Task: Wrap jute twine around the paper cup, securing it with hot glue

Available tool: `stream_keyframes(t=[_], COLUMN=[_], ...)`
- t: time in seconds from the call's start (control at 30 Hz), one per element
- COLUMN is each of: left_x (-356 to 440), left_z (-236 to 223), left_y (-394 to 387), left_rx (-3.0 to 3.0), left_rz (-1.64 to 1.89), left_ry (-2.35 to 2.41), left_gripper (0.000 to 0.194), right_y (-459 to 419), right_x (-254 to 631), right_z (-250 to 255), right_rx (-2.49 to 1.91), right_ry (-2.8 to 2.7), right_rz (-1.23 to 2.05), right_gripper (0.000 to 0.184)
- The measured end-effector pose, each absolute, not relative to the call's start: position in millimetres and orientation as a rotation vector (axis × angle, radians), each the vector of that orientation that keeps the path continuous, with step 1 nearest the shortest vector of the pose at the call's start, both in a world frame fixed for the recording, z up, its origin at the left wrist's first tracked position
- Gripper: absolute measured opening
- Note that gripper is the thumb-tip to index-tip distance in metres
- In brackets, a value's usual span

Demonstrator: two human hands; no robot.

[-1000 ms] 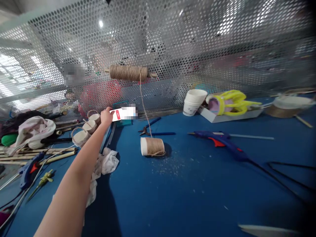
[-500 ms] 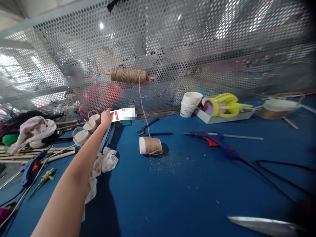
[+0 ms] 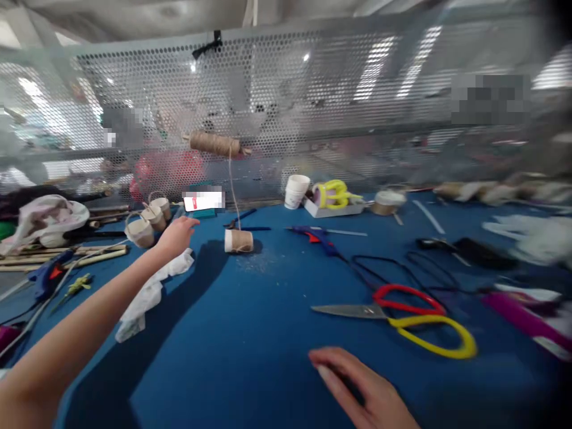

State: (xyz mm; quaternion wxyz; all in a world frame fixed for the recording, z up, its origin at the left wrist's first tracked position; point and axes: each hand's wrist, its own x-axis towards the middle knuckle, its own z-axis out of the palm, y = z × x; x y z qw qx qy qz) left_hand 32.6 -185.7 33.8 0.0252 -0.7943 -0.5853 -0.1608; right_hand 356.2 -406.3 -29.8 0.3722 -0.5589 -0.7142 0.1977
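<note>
Though cluttered, blue tabletop (image 3: 268, 333) indoors.

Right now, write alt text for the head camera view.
A person's left hand hovers near a lit phone and their right hand near red-and-yellow-handled scissors, both seemingly empty, over a blue table. A twine-wrapped cup lies on its side, its strand rising to a twine roll before a perforated screen; a blue glue gun lies right of the cup.

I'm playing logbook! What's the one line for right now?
Left hand: empty, by phone | right hand: empty, near scissors | twine-wrapped cup: on its side, strand up to spool | scissors: lying on blue table
</note>
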Motion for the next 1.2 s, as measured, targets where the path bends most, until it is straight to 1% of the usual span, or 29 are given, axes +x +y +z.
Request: stream_keyframes(t=[0.07, 0.13, 0.17, 0.27, 0.3, 0.37, 0.4, 0.43, 0.5, 0.57, 0.67, 0.8, 0.87, 0.97, 1.03, 1.13, 1.2], left_x=[47, 60, 67, 83, 86, 90, 90, 90, 88, 87, 90, 96, 96, 91, 87, 84, 84], left_z=[27, 16, 10, -7, -12, -17, -18, -18, -18, -18, -23, -18, -7, 13, 21, 21, 16], left_y=[-221, -252, -265, -289, -292, -291, -288, -283, -269, -252, -228, -218, -227, -253, -273, -293, -299], left_rx=[-2.600, -2.724, -2.766, -2.816, -2.822, -2.816, -2.798, -2.776, -2.709, -2.621, -2.544, -2.600, -2.658, -2.762, -2.810, -2.799, -2.684], left_rz=[-0.492, -0.480, -0.475, -0.493, -0.507, -0.555, -0.584, -0.613, -0.677, -0.738, -0.811, -0.960, -1.075, -1.285, -1.420, -1.564, -1.667], left_ry=[-1.737, -1.684, -1.675, -1.708, -1.727, -1.782, -1.823, -1.871, -1.973, -2.067, -2.157, -2.107, -2.010, -1.819, -1.720, -1.657, -1.665], left_gripper=[0.026, 0.026, 0.024, 0.025, 0.024, 0.021, 0.020, 0.021, 0.028, 0.029, 0.030, 0.030, 0.028, 0.012, 0.013, 0.016, 0.018], right_y=[-390, -364, -348, -294, -276, -243, -229, -216, -197, -185, -178, -191, -208, -243, -268, -294, -302], right_x=[360, 366, 367, 356, 347, 324, 312, 301, 284, 273, 267, 268, 272, 281, 286, 290, 288], right_z=[10, 38, 46, 49, 45, 33, 28, 22, 13, 6, -3, -5, 0, 13, 20, 23, 19], right_rx=[-1.374, -1.420, -1.453, -1.460, -1.439, -1.377, -1.349, -1.328, -1.314, -1.311, -1.314, -1.296, -1.260, -1.164, -1.106, -1.074, -1.064], right_ry=[-1.921, -1.918, -1.918, -2.025, -2.068, -2.155, -2.184, -2.206, -2.214, -2.199, -2.148, -2.055, -1.996, -1.884, -1.798, -1.633, -1.529], right_rz=[0.439, 0.329, 0.281, 0.343, 0.379, 0.443, 0.464, 0.486, 0.520, 0.554, 0.613, 0.752, 0.862, 1.031, 1.082, 1.038, 1.035], right_gripper=[0.018, 0.020, 0.022, 0.025, 0.031, 0.052, 0.059, 0.057, 0.037, 0.031, 0.031, 0.029, 0.029, 0.034, 0.035, 0.026, 0.025])
